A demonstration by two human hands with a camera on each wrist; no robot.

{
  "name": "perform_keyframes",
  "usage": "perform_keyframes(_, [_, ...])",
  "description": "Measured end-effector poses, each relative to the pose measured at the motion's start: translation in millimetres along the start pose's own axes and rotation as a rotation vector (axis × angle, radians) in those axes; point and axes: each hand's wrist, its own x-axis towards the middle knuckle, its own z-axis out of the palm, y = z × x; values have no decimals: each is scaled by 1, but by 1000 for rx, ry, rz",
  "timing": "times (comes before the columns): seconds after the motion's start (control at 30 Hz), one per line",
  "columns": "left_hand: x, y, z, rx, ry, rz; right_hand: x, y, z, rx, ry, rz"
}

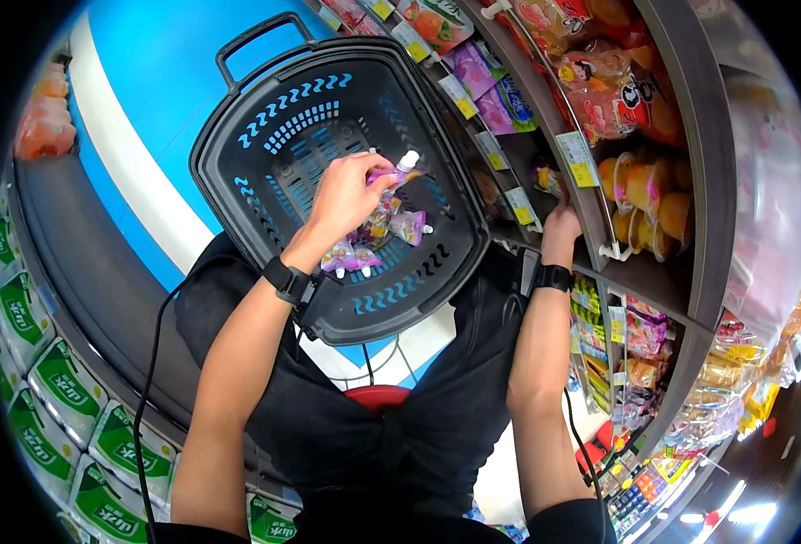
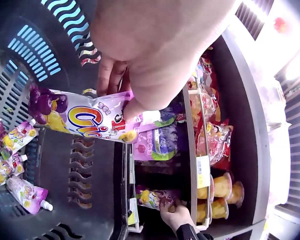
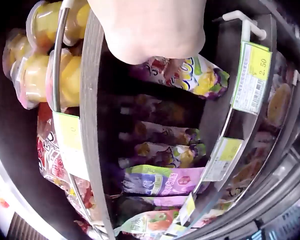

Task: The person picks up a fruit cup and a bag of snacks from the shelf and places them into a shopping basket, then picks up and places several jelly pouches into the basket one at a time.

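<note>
My left hand point(image 1: 348, 192) pinches a purple and white jelly drink pouch point(image 2: 85, 116) with a white spout. It is over the black basket point(image 1: 346, 328), where several similar pouches point(image 2: 27, 194) lie loose on the bottom. Inside a shelf compartment to the right, my right hand point(image 1: 559, 228) grips another such pouch point(image 3: 202, 79) at one end. Part of that pouch is hidden behind the hand in the right wrist view. More of these pouches point(image 3: 170, 154) lie further along the same dark compartment.
Price tags point(image 1: 521, 207) line the shelf edge beside the basket. Purple bags point(image 3: 162, 181) lie further along the shelf. Cups of yellow jelly point(image 1: 644, 190) and red bags point(image 1: 600, 91) sit behind a metal rail. Green-labelled packs point(image 1: 33, 417) are stacked at the left.
</note>
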Motion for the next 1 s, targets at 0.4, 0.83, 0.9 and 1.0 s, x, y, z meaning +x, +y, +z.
perform_keyframes(0.4, [1, -8, 4, -20, 2, 56, 7, 17, 10, -611, -111, 48])
perform_keyframes(0.83, [2, -5, 6, 9, -42, 59, -18, 15, 40, -658, -318, 90])
perform_keyframes(0.9, [2, -5, 7, 14, -49, 47, -15, 14, 38, -654, -376, 89])
perform_keyframes(1.0, [2, -4, 9, 8, -49, 58, -19, 16, 35, -648, -381, 22])
